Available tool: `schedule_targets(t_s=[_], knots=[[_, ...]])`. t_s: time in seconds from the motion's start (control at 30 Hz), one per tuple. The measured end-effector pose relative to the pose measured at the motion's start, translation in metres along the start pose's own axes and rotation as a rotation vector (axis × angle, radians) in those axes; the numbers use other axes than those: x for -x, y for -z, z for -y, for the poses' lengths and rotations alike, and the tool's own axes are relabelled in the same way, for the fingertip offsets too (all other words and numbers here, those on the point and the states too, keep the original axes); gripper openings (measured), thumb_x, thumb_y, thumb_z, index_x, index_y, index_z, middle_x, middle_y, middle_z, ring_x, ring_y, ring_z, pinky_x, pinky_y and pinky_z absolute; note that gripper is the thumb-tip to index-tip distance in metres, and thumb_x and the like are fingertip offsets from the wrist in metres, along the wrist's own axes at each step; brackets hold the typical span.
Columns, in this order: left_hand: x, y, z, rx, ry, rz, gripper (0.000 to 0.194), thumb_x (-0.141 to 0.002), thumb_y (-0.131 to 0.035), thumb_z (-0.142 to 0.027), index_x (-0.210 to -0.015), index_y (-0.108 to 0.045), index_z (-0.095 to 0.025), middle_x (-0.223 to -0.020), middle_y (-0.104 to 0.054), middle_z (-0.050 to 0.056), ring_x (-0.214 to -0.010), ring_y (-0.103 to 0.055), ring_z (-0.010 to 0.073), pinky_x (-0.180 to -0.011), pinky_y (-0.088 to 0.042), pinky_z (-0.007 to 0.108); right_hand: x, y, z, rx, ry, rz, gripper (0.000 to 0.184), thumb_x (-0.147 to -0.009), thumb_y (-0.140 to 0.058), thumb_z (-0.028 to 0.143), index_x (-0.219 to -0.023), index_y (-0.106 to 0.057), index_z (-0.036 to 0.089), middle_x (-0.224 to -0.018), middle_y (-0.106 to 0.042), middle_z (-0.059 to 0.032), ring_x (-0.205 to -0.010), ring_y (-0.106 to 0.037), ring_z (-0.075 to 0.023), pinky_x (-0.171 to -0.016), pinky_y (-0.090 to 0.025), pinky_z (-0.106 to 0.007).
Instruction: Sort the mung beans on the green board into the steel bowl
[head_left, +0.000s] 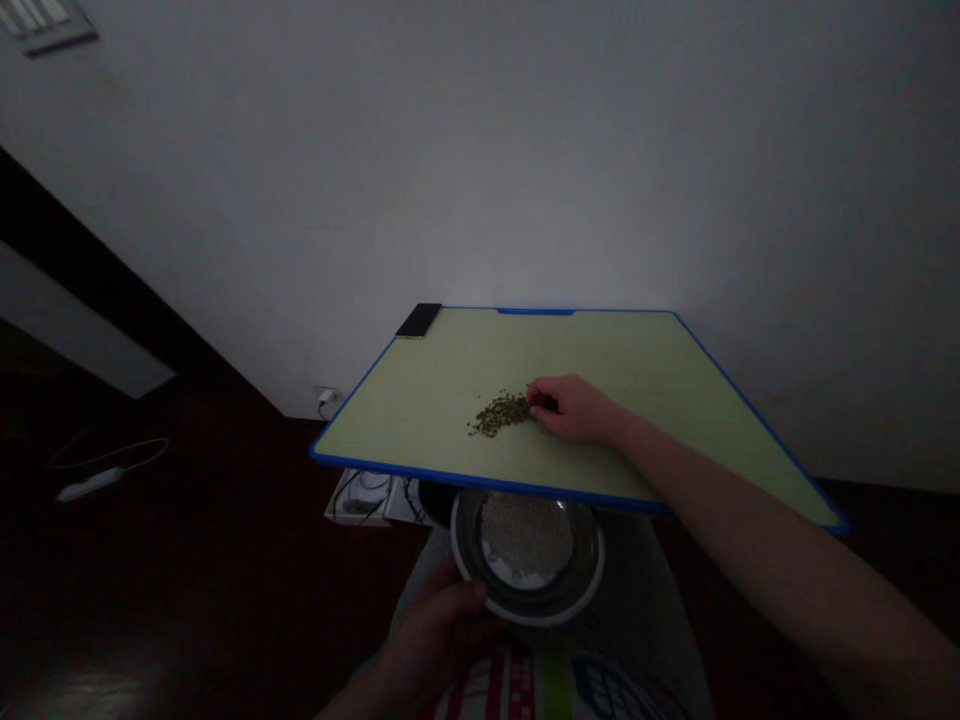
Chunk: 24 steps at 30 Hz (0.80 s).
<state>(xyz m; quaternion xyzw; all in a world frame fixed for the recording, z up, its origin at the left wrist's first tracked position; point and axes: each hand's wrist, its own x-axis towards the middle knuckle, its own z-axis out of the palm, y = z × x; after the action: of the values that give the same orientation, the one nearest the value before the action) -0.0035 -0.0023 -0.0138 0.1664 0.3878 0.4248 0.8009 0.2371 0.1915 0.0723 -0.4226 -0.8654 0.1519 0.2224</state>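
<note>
Small dark grains (501, 412) lie in a loose heap on a pale table top with a blue rim (600, 352). At the heap's right end rests my right hand (566, 408), its fingers curled in against the grains; what is between them, if anything, is hidden. Below the near edge of the table, my left hand (442, 620) grips the rim of a round metal bowl (585, 585), thumb on top. Inside the bowl is a pale grainy material (526, 540), whose kind I cannot make out.
A black phone-like slab (420, 320) lies at the table's far left corner. Behind stands a plain wall (480, 150) with a plugged-in charger (327, 397). A white power strip (90, 484) with a cable is on the dark floor. A box (360, 497) with cables sits under the table.
</note>
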Motion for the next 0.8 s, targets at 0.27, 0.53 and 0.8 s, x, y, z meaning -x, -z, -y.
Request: schedule_targets(t_s=[0.27, 0.53, 0.8], knots=[[0.0003, -0.0009, -0.0003, 0.004, 0.001, 0.025, 0.058, -0.071, -0.071, -0.013, -0.127, -0.060, -0.020, -0.100, -0.080, 0.009, -0.096, -0.074, 0.0287, -0.091, -0.055, 0.044, -0.0006, 0.0007, -0.0001, -0.004, -0.009, 0.014, 0.010, -0.081, -0.057, 0.019, -0.086, -0.065, 0.016, -0.070, -0.064, -0.0021, -0.062, -0.054, -0.0128, -0.062, -0.038, -0.025], [-0.0003, 0.0018, 0.0013, -0.001, 0.011, 0.004, 0.040, -0.071, -0.072, -0.013, -0.110, -0.068, -0.018, -0.097, -0.080, 0.008, -0.089, -0.074, 0.0256, -0.084, -0.057, 0.039, -0.0010, 0.0018, -0.0018, 0.002, -0.031, 0.016, 0.010, -0.080, -0.058, 0.019, -0.086, -0.065, 0.016, -0.071, -0.065, -0.0026, -0.063, -0.055, -0.0130, -0.063, -0.038, -0.025], [0.0002, 0.0002, 0.0003, -0.013, -0.006, 0.014, 0.058, -0.071, -0.072, -0.014, -0.127, -0.061, -0.021, -0.098, -0.079, 0.009, -0.095, -0.073, 0.0284, -0.088, -0.056, 0.042, -0.0019, 0.0005, -0.0021, 0.025, -0.044, -0.002, 0.011, -0.081, -0.058, 0.020, -0.088, -0.066, 0.016, -0.073, -0.067, -0.0039, -0.064, -0.056, -0.0138, -0.064, -0.039, -0.026]])
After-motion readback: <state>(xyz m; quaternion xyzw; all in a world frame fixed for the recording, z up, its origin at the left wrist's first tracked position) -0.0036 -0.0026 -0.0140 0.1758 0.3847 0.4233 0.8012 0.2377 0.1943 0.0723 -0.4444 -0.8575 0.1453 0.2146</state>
